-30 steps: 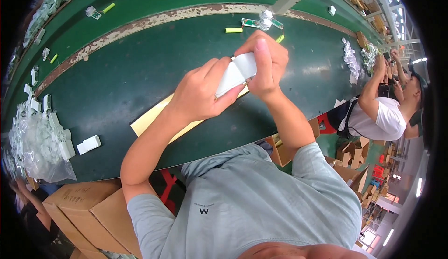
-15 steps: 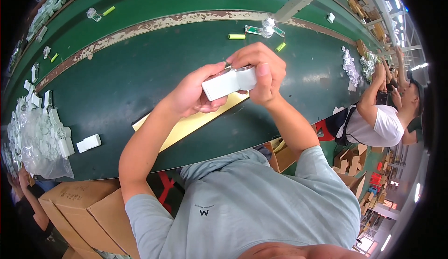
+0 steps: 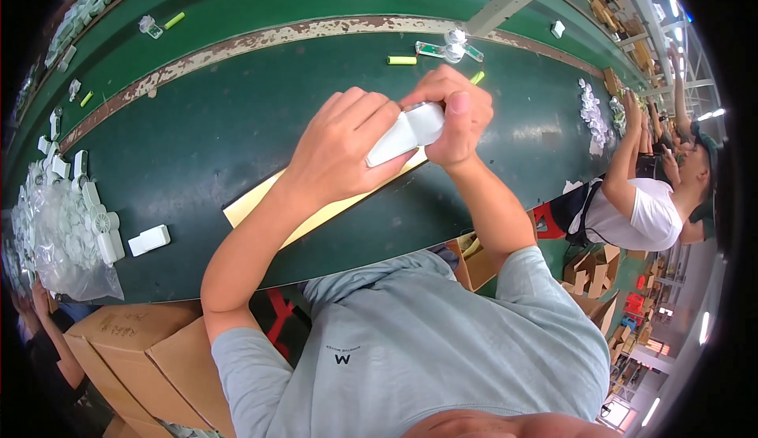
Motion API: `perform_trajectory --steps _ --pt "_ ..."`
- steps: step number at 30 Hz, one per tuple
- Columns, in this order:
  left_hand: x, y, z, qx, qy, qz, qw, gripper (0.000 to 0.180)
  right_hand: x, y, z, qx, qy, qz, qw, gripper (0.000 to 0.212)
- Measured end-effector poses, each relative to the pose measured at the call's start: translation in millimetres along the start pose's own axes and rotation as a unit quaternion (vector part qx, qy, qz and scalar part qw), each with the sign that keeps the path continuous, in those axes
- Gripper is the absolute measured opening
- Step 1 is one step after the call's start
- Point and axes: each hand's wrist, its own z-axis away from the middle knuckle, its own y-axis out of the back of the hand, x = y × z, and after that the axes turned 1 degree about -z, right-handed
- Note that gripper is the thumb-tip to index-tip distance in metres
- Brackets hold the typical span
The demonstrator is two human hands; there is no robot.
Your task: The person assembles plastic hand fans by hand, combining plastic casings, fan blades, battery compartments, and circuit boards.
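Note:
Above the green bench, my two hands hold a white plastic casing (image 3: 401, 140), which looks like a small handheld fan's. My left hand (image 3: 335, 146) wraps over the handle end, back of the hand up and fingers closed. My right hand (image 3: 456, 114) grips the rounded end, its thumb pressed on the white surface. The casing's underside is hidden. Beneath the hands lies a long pale yellow strip (image 3: 320, 217). Just beyond them are a yellow-green cylindrical battery (image 3: 402, 61) and clear round parts (image 3: 454, 46) with green circuit boards. Another battery (image 3: 477, 78) shows partly behind my right hand.
Many white casings and a clear plastic bag (image 3: 67, 241) are heaped at the left, beside a lone white casing (image 3: 149, 240). Across a worn ledge (image 3: 237, 43) runs a green belt with scattered parts. Cardboard boxes (image 3: 150, 343) stand below. A co-worker (image 3: 643, 209) works at the right.
My left hand has turned over from holding the casing from below to covering its handle end. The casing has tilted and shifted slightly right. Parts on the far belt have moved slightly left.

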Motion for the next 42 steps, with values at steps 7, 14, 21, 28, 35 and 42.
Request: perform_trajectory --steps 7,14,21,28,35,42 --pt "-11 4 -5 -0.037 0.006 -0.037 0.999 0.04 21 -1 4 -0.023 -0.092 -0.05 0.994 0.069" --pt "-100 19 -16 -0.009 0.293 -0.018 0.956 0.039 37 -16 13 -0.112 -0.207 0.06 0.97 0.041" --pt "-227 58 -15 -0.021 0.304 -0.243 0.921 0.045 12 -26 44 -0.31 -0.099 0.04 0.945 0.027" --pt "-314 232 77 0.126 0.289 -0.505 0.803 0.044 10 -8 60 -0.28 -0.13 0.028 0.951 0.018" --pt "-386 403 185 0.132 0.575 -0.568 0.574 0.074 17 -20 44 -0.25 -0.18 -0.024 0.951 0.013" --pt "-444 443 230 0.073 0.579 -0.563 0.586 0.05 35 -38 30 -0.264 -0.231 -0.057 0.935 0.008"
